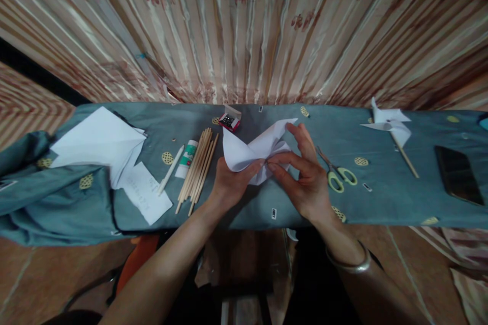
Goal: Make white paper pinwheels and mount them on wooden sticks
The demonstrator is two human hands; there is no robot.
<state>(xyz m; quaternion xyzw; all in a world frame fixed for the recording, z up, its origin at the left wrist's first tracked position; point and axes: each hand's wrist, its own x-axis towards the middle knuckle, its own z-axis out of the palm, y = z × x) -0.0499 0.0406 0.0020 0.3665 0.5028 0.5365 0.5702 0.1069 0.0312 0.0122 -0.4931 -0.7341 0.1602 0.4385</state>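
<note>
A white paper pinwheel (251,155), its corners folded in toward the centre, is held up over the cloth-covered table. My left hand (234,183) grips it from the left, thumb pressed at the middle. My right hand (305,175) pinches at the same centre with thumb and index finger, while its other fingers rest along the paper's right side. Whatever small thing may sit between those fingertips is too small to make out. Just beyond the paper stands an open little box (230,119) of dark pins. Wooden sticks (198,170) lie in a bunch left of my left hand.
Green-handled scissors (341,175) lie right of my right hand. Farther right are a finished pinwheel on a stick (392,124) and a phone (458,175). On the left lie a glue stick (186,159), a white pen (171,170), a written paper (147,195) and stacked white sheets (99,139).
</note>
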